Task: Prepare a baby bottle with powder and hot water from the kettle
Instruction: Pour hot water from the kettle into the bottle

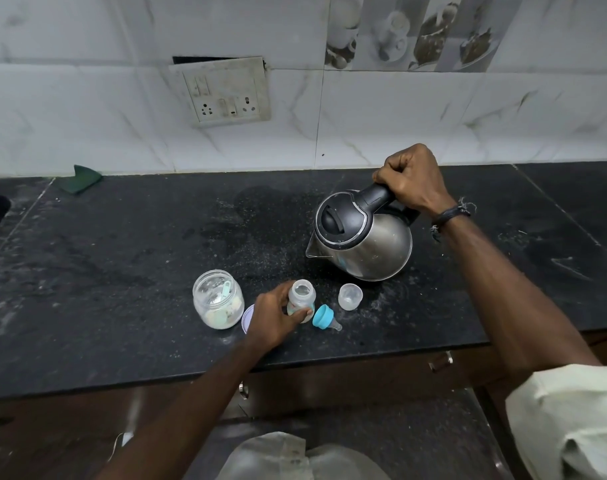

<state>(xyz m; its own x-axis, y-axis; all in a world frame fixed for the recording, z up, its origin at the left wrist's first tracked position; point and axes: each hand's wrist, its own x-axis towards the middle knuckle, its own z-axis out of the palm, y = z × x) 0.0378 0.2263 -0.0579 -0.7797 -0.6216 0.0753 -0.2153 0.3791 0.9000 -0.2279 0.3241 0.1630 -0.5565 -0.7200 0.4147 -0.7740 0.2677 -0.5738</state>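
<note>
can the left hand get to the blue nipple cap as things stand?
Probably not without letting go: the left hand is wrapped around the open baby bottle. The blue nipple cap lies on the counter just right of the bottle, with nothing over it, so once freed the way looks open.

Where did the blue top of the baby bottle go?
The blue top lies on its side on the black counter, near the front edge, just right of the baby bottle and left of the small clear cap.
</note>
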